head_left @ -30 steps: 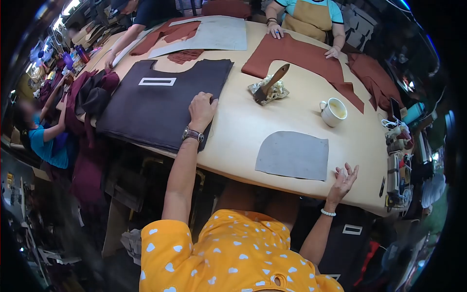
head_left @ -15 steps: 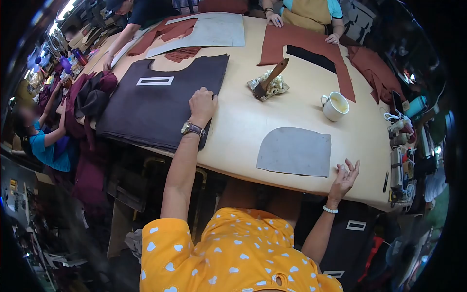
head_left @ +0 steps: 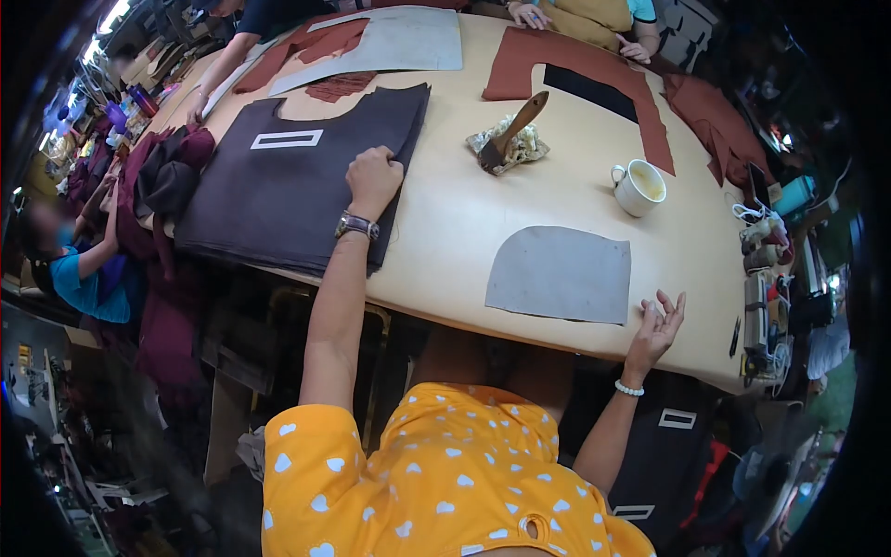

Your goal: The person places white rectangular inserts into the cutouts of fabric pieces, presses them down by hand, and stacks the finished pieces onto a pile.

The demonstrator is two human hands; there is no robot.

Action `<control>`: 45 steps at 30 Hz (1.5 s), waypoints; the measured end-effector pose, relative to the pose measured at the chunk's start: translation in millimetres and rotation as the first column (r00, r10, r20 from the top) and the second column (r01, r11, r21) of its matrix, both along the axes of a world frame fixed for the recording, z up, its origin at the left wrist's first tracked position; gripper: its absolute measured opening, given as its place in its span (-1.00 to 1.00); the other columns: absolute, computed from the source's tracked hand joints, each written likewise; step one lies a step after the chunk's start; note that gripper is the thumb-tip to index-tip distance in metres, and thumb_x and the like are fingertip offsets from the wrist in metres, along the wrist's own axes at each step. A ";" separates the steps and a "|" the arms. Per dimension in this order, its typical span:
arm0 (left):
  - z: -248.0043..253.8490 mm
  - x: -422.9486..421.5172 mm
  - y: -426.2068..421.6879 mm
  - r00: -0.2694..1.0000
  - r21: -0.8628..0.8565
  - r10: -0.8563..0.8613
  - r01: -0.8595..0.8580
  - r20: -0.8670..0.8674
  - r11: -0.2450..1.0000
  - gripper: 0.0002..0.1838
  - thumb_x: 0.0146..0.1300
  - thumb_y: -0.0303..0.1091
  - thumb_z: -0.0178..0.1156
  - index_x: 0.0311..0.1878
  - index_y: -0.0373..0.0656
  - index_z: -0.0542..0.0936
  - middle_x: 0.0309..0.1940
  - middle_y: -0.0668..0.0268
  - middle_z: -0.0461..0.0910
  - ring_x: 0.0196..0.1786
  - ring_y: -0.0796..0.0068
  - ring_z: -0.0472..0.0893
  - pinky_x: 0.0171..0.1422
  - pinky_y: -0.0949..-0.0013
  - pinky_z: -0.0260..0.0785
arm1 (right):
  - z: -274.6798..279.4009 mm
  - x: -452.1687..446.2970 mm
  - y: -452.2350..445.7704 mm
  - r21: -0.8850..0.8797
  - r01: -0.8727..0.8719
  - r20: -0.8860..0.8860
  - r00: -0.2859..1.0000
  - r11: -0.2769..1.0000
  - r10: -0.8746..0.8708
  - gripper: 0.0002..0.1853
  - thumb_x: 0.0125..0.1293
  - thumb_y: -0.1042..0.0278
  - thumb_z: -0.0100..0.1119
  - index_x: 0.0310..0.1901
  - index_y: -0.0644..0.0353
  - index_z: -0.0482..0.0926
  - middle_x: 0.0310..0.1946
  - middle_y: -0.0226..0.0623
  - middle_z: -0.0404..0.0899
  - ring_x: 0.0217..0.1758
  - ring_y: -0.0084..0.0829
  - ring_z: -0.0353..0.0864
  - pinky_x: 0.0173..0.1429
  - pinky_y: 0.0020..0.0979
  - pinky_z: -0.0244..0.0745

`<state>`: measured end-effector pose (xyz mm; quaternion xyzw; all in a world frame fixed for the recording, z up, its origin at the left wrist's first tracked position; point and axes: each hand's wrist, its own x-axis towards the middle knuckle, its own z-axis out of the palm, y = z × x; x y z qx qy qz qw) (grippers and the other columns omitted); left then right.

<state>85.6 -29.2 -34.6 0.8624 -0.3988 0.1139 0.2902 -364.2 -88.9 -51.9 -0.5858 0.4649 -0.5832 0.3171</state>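
Note:
A stack of dark fabric pieces (head_left: 278, 186) with a white rectangular frame (head_left: 287, 139) on top lies on the left of the table. My left hand (head_left: 375, 180) rests closed on its right edge; whether its curled fingers pinch anything is hidden. My right hand (head_left: 655, 332), palm up with loosely spread fingers, is empty at the table's front edge. Just left of it lies a grey panel (head_left: 561, 276) with a rounded corner. Behind the panel are a white cup (head_left: 639, 188) holding something yellowish and a brush (head_left: 513, 133) leaning on a crumpled wrapper (head_left: 531, 148).
Across the table (head_left: 436, 232), a co-worker's hands (head_left: 635, 48) are near rust-coloured fabric (head_left: 594, 65) with a black piece beside it. Another person's arm (head_left: 221, 72) reaches in at the back left. A person in blue (head_left: 93, 278) handles maroon cloth (head_left: 158, 195). Tools and cables (head_left: 766, 297) line the right edge.
The rust-coloured fabric across the table has shifted and turned, showing a black piece beside it. The view has tilted slightly, so the table sits higher. My hands keep nearly the same poses.

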 end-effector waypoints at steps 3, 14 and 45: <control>0.1 7.5 5.4 0.994 -0.018 0.013 -0.015 -0.110 1.000 -0.72 -0.06 -0.35 0.14 -0.23 -0.19 0.63 -0.17 0.02 0.60 -0.09 0.11 0.60 0.01 0.19 0.43 | 2.8 1.2 2.1 0.007 0.007 -0.008 1.000 1.000 -0.007 -0.38 0.28 0.55 -0.03 0.35 0.34 0.02 0.02 -0.06 0.38 -0.18 -0.44 0.50 0.01 -0.42 0.44; 9.2 9.3 27.2 0.983 -0.171 -0.117 0.091 -0.144 0.981 -0.81 0.14 -0.28 0.17 -0.35 -0.22 0.58 -0.31 0.09 0.59 -0.26 0.06 0.59 -0.12 0.16 0.41 | -1.2 2.8 -1.8 -0.058 0.039 -0.061 0.997 0.998 -0.043 -0.44 0.27 0.56 -0.01 0.30 0.35 0.11 0.01 -0.09 0.41 -0.18 -0.47 0.49 0.00 -0.44 0.43; -10.1 -227.2 54.5 0.835 -0.175 -0.548 0.534 -0.043 0.827 -0.68 0.10 -0.35 0.25 -0.06 -0.21 0.51 0.10 0.05 0.44 0.20 0.02 0.37 0.29 0.07 0.16 | 16.3 -0.6 -53.3 0.095 0.092 -0.472 0.881 0.991 -0.037 -0.24 0.12 0.61 0.10 0.36 0.30 -0.01 -0.39 0.04 0.59 -0.32 -0.09 0.61 -0.16 -0.25 0.45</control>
